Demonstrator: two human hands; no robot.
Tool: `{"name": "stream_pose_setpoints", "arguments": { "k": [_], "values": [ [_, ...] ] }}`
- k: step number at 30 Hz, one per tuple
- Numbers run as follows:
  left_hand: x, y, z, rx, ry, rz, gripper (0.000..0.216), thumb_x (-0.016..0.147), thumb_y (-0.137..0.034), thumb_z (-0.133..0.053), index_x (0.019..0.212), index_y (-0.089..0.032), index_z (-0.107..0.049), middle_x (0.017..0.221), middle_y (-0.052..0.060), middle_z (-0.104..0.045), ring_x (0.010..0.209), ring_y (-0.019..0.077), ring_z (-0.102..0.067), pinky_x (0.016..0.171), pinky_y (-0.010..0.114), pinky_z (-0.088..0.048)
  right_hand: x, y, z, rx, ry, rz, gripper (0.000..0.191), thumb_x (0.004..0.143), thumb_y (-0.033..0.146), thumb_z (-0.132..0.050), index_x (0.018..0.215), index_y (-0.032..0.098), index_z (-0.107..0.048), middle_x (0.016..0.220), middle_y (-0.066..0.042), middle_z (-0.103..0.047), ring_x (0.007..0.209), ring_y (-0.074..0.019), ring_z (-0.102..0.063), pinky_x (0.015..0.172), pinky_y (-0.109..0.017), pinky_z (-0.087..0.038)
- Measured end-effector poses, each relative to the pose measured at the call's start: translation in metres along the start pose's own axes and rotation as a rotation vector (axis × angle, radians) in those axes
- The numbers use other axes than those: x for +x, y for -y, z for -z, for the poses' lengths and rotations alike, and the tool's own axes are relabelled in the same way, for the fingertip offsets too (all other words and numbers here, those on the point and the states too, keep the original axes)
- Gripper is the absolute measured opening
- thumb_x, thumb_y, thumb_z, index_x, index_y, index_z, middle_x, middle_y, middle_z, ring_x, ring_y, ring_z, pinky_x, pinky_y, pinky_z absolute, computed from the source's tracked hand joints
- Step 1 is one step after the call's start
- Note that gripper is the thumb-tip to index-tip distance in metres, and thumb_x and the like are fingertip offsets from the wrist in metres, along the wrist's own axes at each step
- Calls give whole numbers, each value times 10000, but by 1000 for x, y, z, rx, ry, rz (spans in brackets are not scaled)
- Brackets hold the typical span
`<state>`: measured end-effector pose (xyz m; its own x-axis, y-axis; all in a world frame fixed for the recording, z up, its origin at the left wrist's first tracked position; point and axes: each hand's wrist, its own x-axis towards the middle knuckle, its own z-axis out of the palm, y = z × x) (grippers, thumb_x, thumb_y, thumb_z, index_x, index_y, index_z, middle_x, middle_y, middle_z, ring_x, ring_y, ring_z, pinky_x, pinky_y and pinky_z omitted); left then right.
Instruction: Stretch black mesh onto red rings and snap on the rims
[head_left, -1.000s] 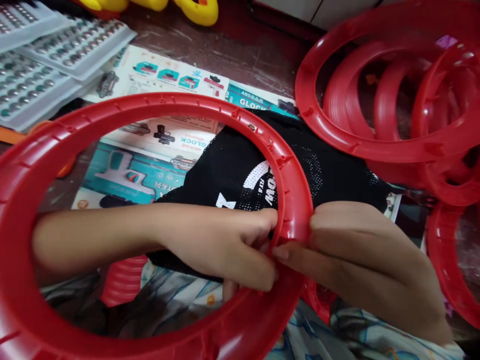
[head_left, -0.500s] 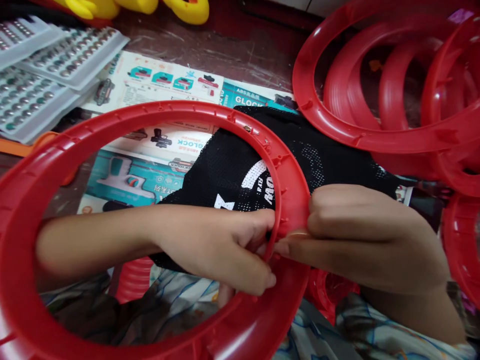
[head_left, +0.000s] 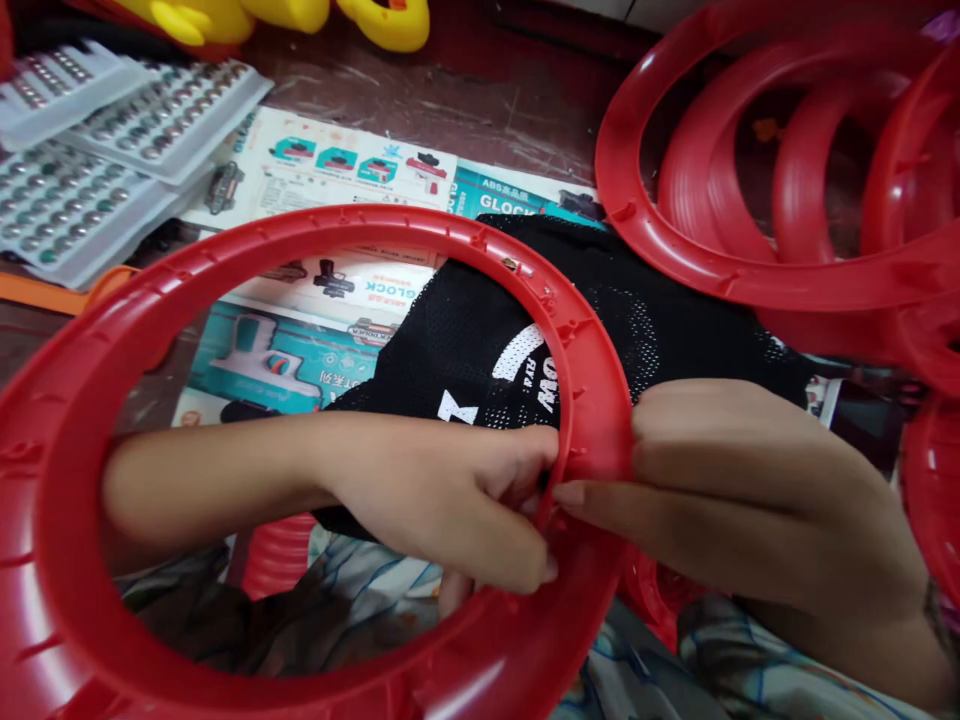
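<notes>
A large red plastic ring (head_left: 592,400) with small ribs and notches along its channel lies tilted across my view. My left arm passes through its opening, and my left hand (head_left: 442,500) grips the inner edge at the right side, its fingertips partly hidden behind the rim. From the outer side my right hand (head_left: 757,490) closes on the same stretch of ring, thumb pressed on the rim close to my left fingers. Whether a small part sits between the fingertips I cannot make out. Beneath the ring is a black mesh cloth (head_left: 420,350) with white lettering.
More red rings (head_left: 622,140) are stacked at the upper right. White trays (head_left: 67,210) of small shiny round pieces lie at the left. Printed cardboard (head_left: 300,150) covers part of the dark red floor (head_left: 480,100). Yellow plastic pieces (head_left: 390,25) are at the top, and patterned fabric covers my lap.
The whole view has shifted slightly, so most things sit a little farther right. Both hands keep their hold on the ring; my right thumb has moved slightly along the rim.
</notes>
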<state>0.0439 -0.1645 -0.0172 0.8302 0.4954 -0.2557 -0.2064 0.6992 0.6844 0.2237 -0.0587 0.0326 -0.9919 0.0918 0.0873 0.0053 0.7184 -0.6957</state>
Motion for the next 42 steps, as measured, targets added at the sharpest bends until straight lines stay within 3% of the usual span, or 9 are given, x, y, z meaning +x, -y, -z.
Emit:
{"name": "stream_pose_setpoints", "arguments": {
  "k": [7,10,13,20,23,29,34,38,42],
  "values": [
    [-2,-6,-2,-2,-26,19,173,823,-188,-549,910,-208,-400,730,-65,-446,540,52,-406,459,146,-331,6,-7,-5,-62,-9,-39,402,982,252,-580,592,163,-542,600,33,-444,604,-79,-386,569,-263,-323],
    [-1,-4,0,29,-28,59,143,819,-154,-537,898,-193,-426,685,-76,-423,530,43,-372,473,148,-316,3,0,-5,-160,-82,-40,319,993,224,-543,685,177,-614,703,8,-540,700,-107,-475,620,-268,-365],
    [0,-1,1,28,-29,65,134,807,-127,-529,912,-177,-461,729,-62,-465,561,39,-381,500,149,-336,-3,7,-3,-167,-18,-32,286,1026,247,-464,840,201,-676,723,13,-565,667,-108,-486,596,-276,-372],
    [-1,1,1,-10,-52,4,206,812,-65,-532,924,-201,-424,785,-70,-471,577,33,-453,483,120,-321,-10,10,-15,-34,-22,-162,282,984,208,-538,706,188,-492,667,58,-454,570,-64,-378,489,-227,-312],
    [-2,1,0,-12,-68,6,195,843,-96,-546,841,-203,-383,690,-88,-421,531,29,-410,457,125,-285,-3,2,-15,16,31,-119,297,981,187,-537,691,179,-472,699,59,-462,584,-54,-391,496,-234,-284],
    [-5,-1,-2,-1,-63,3,150,858,-112,-534,933,-191,-430,685,-80,-498,499,29,-413,464,143,-310,5,-13,-10,88,11,75,423,928,91,-592,618,156,-311,640,67,-220,555,-39,-234,505,-264,-194],
    [-7,-5,-3,9,-113,85,203,825,-128,-565,954,-194,-423,692,-82,-492,523,39,-452,485,143,-334,4,-11,-16,123,-60,-8,476,924,106,-611,570,148,-295,596,68,-213,557,-47,-218,521,-269,-216],
    [-6,-4,0,16,-82,61,317,794,-88,-551,1085,-191,-478,801,-62,-536,565,28,-428,495,129,-316,3,-8,-17,11,-97,78,474,966,154,-565,567,155,-310,619,54,-218,582,-71,-224,550,-292,-226],
    [-4,-1,4,52,-74,30,267,789,-91,-544,1030,-191,-490,861,-46,-566,641,44,-487,541,133,-370,-1,-1,-15,-207,-105,116,424,962,156,-565,601,174,-344,614,50,-275,583,-93,-248,562,-334,-226]
  ]
}}
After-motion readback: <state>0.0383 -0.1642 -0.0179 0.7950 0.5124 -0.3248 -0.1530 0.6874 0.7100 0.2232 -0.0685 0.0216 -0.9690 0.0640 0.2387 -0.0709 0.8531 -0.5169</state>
